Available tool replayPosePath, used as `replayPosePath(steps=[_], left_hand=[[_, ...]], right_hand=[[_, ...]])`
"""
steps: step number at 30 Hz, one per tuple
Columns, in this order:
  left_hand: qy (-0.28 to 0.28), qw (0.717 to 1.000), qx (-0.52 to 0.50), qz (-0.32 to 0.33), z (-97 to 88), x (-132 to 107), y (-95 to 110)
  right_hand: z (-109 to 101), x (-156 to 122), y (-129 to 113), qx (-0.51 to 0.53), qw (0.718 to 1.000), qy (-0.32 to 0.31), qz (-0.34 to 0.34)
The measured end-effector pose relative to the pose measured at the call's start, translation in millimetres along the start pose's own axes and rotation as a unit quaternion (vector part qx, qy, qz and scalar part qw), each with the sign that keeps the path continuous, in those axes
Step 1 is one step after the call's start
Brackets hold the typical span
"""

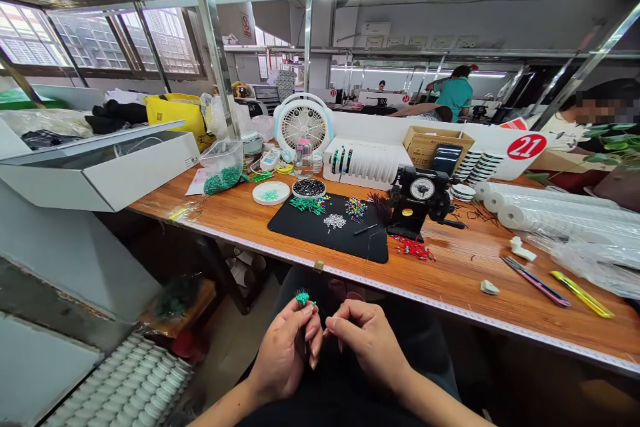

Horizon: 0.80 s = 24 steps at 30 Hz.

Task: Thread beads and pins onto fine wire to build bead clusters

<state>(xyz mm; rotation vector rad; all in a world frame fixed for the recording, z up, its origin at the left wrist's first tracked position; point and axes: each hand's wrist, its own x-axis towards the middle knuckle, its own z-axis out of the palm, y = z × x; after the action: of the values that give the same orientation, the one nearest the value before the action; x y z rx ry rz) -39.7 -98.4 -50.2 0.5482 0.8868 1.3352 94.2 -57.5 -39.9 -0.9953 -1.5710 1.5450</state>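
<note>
Over my lap, my left hand [284, 350] is closed around a small bunch of thin dark wires with green beads [302, 297] at their tips. The beaded end sticks up above the thumb and index finger. Close beside it on the right, my right hand [370, 340] has its thumb and index finger pressed together. Whatever lies in that pinch is too small or hidden to make out. On the table beyond, a black mat [330, 233] carries green-beaded pieces [307, 205], a pile of small silvery-white bits [335, 221] and mixed coloured beads [355, 208].
A black hand-cranked machine with a dial [420, 197] stands right of the mat, red pieces [414, 248] before it. Behind are two round dishes [271, 193], a fan [304, 123] and a spool rack [365, 163]. Pliers [535, 280] and a yellow cutter [583, 293] lie right. The table edge [350, 273] runs beyond my hands.
</note>
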Motion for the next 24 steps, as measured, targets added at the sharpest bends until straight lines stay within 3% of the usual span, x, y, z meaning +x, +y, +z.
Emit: replayPosePath(steps=[5, 11, 14, 16, 20, 22, 24], left_hand=[[-0.011, 1.0, 0.006, 0.0, -3.9, 1.4, -5.2], [-0.009, 0.993, 0.118, -0.011, -12.2, 5.5, -7.9], [-0.032, 0.984, 0.174, 0.0, -12.3, 3.5, -9.8], [-0.017, 0.972, 0.23, 0.037, -12.1, 1.8, -10.1], [0.068, 0.949, 0.285, 0.116, -15.9, 4.6, -2.4], [0.113, 0.956, 0.234, 0.134, -18.6, 8.8, 6.0], [0.108, 0.969, 0.181, 0.125, -19.1, 11.8, 13.9]], right_hand=[[0.9, 2.1, -0.6, 0.022, 0.999, 0.005, -0.029], [-0.7, 4.5, 7.1, -0.005, 1.0, 0.001, 0.021], [-2.6, 5.4, 9.9, -0.052, 0.998, 0.007, -0.022], [-2.6, 4.6, 10.3, -0.114, 0.992, 0.005, -0.048], [-4.1, -1.3, 7.0, -0.201, 0.975, -0.056, -0.077], [-7.9, -3.7, 3.5, -0.164, 0.974, -0.128, -0.086], [-12.4, -3.4, -0.5, -0.087, 0.979, -0.167, -0.071]])
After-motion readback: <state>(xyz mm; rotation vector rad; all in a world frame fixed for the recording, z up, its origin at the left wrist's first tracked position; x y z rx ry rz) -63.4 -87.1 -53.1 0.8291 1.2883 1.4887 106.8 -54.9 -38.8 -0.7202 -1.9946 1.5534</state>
